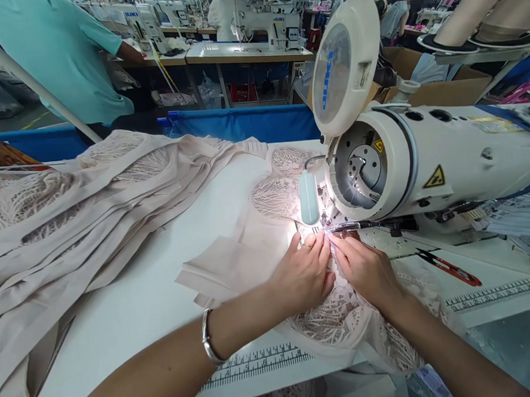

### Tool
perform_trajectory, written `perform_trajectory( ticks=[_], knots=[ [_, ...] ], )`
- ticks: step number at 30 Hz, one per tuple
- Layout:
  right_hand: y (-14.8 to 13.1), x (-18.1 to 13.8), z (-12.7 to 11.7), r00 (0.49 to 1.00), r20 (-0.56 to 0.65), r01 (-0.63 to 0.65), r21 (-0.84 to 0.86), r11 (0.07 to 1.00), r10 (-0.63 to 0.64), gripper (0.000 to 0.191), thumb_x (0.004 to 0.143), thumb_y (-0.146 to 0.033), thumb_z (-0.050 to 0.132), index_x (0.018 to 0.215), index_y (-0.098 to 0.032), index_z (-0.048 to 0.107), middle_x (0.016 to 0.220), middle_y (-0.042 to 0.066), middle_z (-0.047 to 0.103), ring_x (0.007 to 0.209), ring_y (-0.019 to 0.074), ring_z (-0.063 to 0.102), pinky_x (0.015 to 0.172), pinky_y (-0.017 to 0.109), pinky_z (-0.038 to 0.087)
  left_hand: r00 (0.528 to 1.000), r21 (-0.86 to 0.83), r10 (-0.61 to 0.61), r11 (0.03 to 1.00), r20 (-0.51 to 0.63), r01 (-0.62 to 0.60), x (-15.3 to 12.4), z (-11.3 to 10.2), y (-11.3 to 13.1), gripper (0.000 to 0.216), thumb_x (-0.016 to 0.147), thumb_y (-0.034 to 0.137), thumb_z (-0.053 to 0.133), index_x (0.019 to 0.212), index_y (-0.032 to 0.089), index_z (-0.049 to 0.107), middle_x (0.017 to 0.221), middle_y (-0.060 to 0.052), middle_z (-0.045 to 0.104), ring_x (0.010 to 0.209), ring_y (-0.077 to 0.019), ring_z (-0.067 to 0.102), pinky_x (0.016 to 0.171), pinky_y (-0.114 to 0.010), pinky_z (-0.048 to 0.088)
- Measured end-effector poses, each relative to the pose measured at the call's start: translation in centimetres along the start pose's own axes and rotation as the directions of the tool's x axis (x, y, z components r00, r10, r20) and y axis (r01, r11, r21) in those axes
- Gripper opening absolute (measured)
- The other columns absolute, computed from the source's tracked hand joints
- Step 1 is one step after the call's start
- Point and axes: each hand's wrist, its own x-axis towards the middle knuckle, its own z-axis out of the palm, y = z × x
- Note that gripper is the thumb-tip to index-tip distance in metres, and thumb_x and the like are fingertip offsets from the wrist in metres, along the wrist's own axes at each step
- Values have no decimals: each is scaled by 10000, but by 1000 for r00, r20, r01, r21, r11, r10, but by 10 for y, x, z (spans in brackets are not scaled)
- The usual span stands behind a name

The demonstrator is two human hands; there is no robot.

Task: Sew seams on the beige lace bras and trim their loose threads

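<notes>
A beige lace bra [328, 314] lies under the sewing machine [464, 153], partly hanging over the table's front edge. My left hand [304, 271] presses its closed fingers on the fabric just in front of the needle area, a ring and a bracelet on that side. From the right, my right hand [367, 270] pinches the same bra close to the left fingertips. A small lamp [308, 197] lights the spot where the fingers meet. The needle itself is hard to make out, and the held edge is partly hidden by the fingers.
A heap of beige lace bras [125, 189] covers the table's left side. Red-handled thread snips [449, 266] lie right of my right hand. Measuring scales [261, 363] run along the front edge. A person in a turquoise shirt [54, 55] and other sewing machines [277, 30] are beyond.
</notes>
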Motion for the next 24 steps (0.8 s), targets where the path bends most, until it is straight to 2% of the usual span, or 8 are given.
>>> perform_trajectory(
  ticks=[8, 12, 15, 17, 19, 21, 24],
  knots=[
    [1, 1, 0, 1000, -1, 19, -4, 1000, -19, 323, 1019, -173, 429, 1169, -149, 714, 846, 55, 750, 719, 186, 693, 636, 295, 470, 1000, 2, -23, 1000, -1, 23, -1, 1, 0, 601, 1021, 403, 354, 1450, -8, 445, 1465, -189, 533, 1283, -309, 498, 1099, -489, 322],
    [2, 3, 1, 999, 34, -24, 24, 999, 23, 299, 1015, -187, 414, 1122, -174, 693, 888, 57, 737, 722, 192, 684, 622, 299, 458, 999, 12, -24, 1000, -25, 25, 0, 4, -3, 599, 1026, 413, 357, 1450, 0, 450, 1471, -186, 529, 1297, -315, 497, 1101, -489, 334],
    [4, 3, 0, 994, 82, -83, 87, 993, 76, 247, 1006, -207, 417, 1067, -180, 654, 910, 64, 717, 683, 188, 661, 588, 301, 450, 998, 50, 45, 998, -39, -43, 1, 3, -3, 509, 1048, 356, 330, 1355, 17, 555, 1415, -192, 575, 1302, -302, 507, 1097, -458, 350],
    [7, 3, -3, 989, 108, -117, 142, 983, 102, 194, 995, -218, 431, 1013, -185, 621, 894, 61, 699, 668, 186, 648, 575, 299, 453, 987, 66, 157, 986, -18, -155, 1, -1, 0, 429, 1049, 268, 336, 1279, 32, 612, 1335, -183, 624, 1265, -290, 543, 1076, -425, 376],
    [9, 2, -7, 985, 136, -130, 192, 973, 105, 161, 988, -214, 440, 989, -192, 599, 889, 54, 679, 688, 186, 649, 588, 293, 471, 973, 66, 229, 971, 22, -230, -1, -5, 4, 388, 1030, 211, 381, 1304, 40, 595, 1311, -175, 630, 1264, -310, 548, 1071, -438, 390],
    [10, 1, -11, 983, 162, -121, 236, 964, 84, 176, 994, -201, 432, 1026, -196, 606, 931, 56, 664, 762, 189, 665, 646, 287, 500, 974, 55, 214, 974, 69, -218, -3, -9, 6, 405, 1010, 213, 438, 1367, 56, 547, 1357, -172, 597, 1308, -348, 514, 1094, -485, 380],
    [10, 1, -13, 985, 168, -91, 281, 955, 44, 246, 1017, -186, 404, 1132, -188, 622, 984, 66, 650, 874, 192, 680, 747, 285, 525, 973, 8, 188, 982, 136, -191, -3, -11, 5, 404, 989, 220, 490, 1365, 86, 551, 1411, -169, 556, 1358, -366, 468, 1103, -515, 379]
  ],
)
